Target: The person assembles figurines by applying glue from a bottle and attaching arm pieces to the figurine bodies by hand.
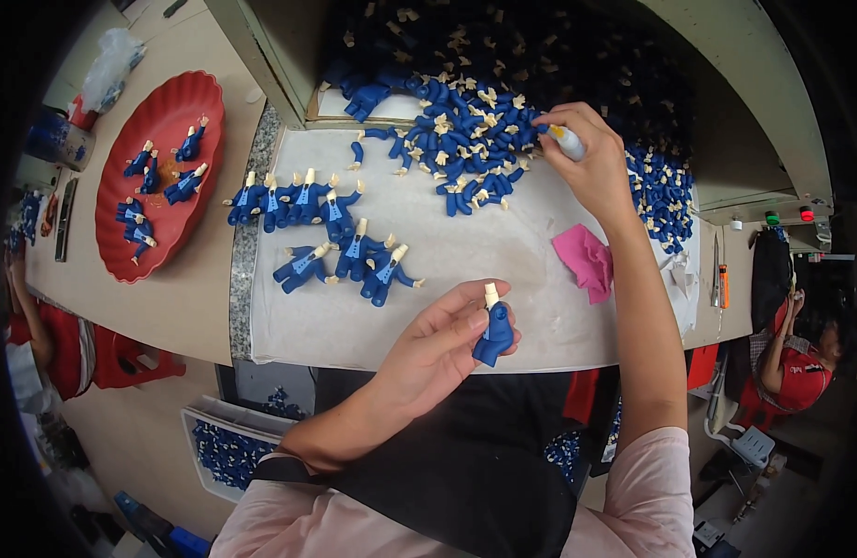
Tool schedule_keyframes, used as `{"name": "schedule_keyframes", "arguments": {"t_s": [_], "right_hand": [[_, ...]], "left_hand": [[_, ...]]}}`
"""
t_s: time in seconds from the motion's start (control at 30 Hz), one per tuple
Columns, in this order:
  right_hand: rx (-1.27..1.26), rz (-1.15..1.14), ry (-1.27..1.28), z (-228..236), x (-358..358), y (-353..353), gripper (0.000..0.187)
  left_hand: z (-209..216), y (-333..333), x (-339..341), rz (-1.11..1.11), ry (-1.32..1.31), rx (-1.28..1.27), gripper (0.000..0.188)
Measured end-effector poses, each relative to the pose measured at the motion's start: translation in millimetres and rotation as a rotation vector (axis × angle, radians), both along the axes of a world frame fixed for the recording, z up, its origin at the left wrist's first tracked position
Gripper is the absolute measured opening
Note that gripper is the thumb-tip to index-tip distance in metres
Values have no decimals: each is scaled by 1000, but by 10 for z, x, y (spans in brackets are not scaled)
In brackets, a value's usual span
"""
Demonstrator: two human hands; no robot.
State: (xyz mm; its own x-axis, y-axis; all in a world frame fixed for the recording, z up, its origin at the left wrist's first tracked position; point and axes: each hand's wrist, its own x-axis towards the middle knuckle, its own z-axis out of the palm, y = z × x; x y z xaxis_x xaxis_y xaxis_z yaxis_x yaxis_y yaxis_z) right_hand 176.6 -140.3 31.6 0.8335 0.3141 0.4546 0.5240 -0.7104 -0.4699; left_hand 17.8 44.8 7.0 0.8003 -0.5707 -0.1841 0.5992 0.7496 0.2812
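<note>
My left hand [442,339] grips a blue figurine body [494,337] with a cream neck, holding it upright near the front edge of the white work surface. A dark round hole shows at its shoulder. My right hand [582,153] is closed around a small white tapered bottle [568,142]. Its fingertips reach the right side of a heap of small blue figurine arms [465,130] with cream hands; a blue piece shows at the fingertips, but I cannot tell if it is pinched. To the left, several figurine bodies with arms attached [307,200] lie in rows.
A red scalloped tray [200,102] at left carries several figurines. A pink cloth [584,263] lies at right, with an orange-handled screwdriver [723,286] farther right. A metal cabinet wall [275,56] borders the heap. Below is a white bin [205,465]. Other people sit on both sides.
</note>
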Motion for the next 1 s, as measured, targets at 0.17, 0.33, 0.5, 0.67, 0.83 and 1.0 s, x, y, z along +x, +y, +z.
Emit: {"name": "schedule_keyframes", "arguments": {"t_s": [0.17, 0.33, 0.5, 0.67, 0.83, 1.0], "right_hand": [[270, -120, 206, 121, -291, -44, 15], [627, -190, 351, 249, -982, 15, 12], [653, -230, 404, 259, -1642, 14, 10], [482, -211, 311, 254, -1798, 74, 16], [336, -203, 201, 271, -1831, 117, 16], [302, -186, 182, 251, -1863, 145, 16]], "left_hand": [[-4, -38, 10, 9, -4, 19, 32], [-45, -94, -28, 54, -19, 52, 32], [-13, -187, -52, 35, -32, 155, 31], [9, -241, -84, -4, -47, 192, 30], [1, -282, -124, 39, -132, 321, 28], [-14, -268, -137, 46, -156, 314, 27]]}}
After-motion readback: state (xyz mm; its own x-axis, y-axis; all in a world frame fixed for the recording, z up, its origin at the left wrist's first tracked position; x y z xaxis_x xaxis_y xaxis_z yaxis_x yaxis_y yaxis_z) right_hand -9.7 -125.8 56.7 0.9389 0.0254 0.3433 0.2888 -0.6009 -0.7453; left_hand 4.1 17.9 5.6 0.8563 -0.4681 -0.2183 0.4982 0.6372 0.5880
